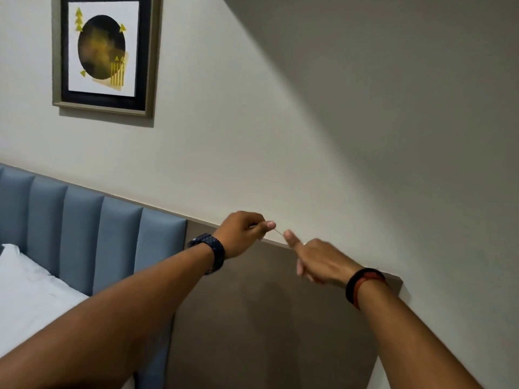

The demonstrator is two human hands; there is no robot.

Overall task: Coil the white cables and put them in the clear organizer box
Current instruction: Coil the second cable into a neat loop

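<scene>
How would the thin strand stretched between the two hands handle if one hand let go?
The strand looks very thin, so probably light and floppy. It runs taut between the left hand and right hand, so it would likely go slack.

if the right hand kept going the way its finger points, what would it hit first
Most likely the left hand. The right hand points up and left along a thin strand stretched between the two, and the left fingertips lie just ahead. Depth is unclear, so it might slip past to the wall.

Two bare forearms, no sleeves. Left wrist: dark blue-black watch [212, 255] with textured strap. Right wrist: black band [354, 282] beside a red-orange band [366, 279].
</scene>
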